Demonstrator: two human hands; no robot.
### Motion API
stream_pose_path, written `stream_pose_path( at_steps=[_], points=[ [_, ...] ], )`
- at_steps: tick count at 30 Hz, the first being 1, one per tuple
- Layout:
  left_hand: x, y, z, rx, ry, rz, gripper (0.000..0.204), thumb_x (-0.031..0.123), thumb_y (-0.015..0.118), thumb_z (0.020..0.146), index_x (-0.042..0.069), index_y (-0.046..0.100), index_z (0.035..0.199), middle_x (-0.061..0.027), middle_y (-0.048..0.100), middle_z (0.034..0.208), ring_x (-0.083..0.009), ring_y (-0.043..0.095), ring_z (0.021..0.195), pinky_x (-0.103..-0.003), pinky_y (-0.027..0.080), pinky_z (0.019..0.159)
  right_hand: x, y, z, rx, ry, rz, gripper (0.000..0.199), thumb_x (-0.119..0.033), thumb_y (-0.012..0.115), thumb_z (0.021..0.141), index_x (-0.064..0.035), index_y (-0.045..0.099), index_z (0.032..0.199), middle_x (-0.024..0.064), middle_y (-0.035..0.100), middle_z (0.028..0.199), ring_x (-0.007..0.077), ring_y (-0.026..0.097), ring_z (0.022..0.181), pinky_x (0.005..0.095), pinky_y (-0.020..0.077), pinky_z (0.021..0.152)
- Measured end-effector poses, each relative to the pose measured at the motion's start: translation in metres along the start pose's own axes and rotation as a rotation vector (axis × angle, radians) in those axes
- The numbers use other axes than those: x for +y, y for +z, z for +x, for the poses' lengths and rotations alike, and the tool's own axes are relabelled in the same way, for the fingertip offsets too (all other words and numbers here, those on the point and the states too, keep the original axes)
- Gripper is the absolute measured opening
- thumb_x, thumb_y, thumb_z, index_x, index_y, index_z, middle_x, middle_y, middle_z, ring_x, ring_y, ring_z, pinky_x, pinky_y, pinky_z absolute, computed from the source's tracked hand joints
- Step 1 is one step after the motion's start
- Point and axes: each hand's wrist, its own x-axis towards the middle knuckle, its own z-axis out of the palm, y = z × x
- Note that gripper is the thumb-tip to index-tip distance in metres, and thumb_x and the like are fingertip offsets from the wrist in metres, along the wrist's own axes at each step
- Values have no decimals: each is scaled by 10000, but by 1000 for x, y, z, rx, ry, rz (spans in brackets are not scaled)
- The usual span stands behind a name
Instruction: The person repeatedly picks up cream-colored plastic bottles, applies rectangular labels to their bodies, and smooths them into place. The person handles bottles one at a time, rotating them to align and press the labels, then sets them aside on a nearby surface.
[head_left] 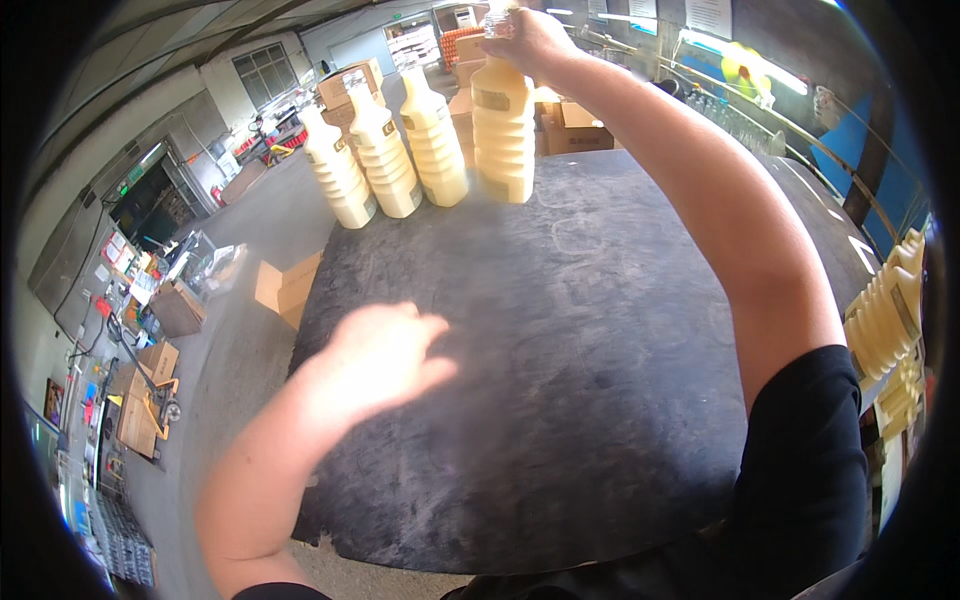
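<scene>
Three bottles [385, 160] stand in a row at the table's [560, 400] far edge, the right hand [525, 35] grips a fourth bottle's [503, 140] cap beside them, the left hand [385, 355] hovers loose and empty, and more bottles [890, 320] wait at right.

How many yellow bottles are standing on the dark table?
4, in a row along the far edge: bottle one leftmost, bottle two, bottle three, and bottle four, gripped at the top by the right hand. More lie off-table at right.
</scene>
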Motion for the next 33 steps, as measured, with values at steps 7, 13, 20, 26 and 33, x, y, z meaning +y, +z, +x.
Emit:
stream_pose_path(
  at_steps=[7,13,20,26,33],
  points=[
    [1,23,-16,42,-23,-33,608,420,726,885,76,640,1378,-204,636,1290,-379,608,1202,-441,500,1031,-4,34,9,26,-8,-93,545,-421,804,850,6,690,1168,184,743,1000,297,743,873,409,604,763],
    [1,25,-14,53,-34,-10,596,415,732,870,83,663,1359,-213,643,1273,-377,633,1155,-438,512,1014,13,61,17,60,18,-104,565,-436,819,812,-12,704,1167,209,744,1079,350,724,1029,435,557,944],
    [3,24,-14,45,-35,6,588,415,737,862,93,674,1350,-206,649,1259,-372,640,1146,-435,520,1003,19,68,23,79,15,-79,556,-433,825,814,-25,703,1171,199,743,1109,338,724,1042,429,560,939],
    [3,24,-14,46,-48,6,586,411,738,859,97,674,1350,-205,647,1264,-369,638,1150,-434,516,1010,17,79,25,73,6,-75,501,-427,811,825,-51,713,1142,179,747,1100,319,728,1035,422,568,926],
    [7,23,-10,58,-41,0,583,414,720,867,102,671,1357,-206,638,1286,-369,625,1175,-437,502,1032,43,93,37,19,-69,-115,420,-383,747,856,-57,714,1119,194,751,977,345,743,925,437,584,860]
  ],
)
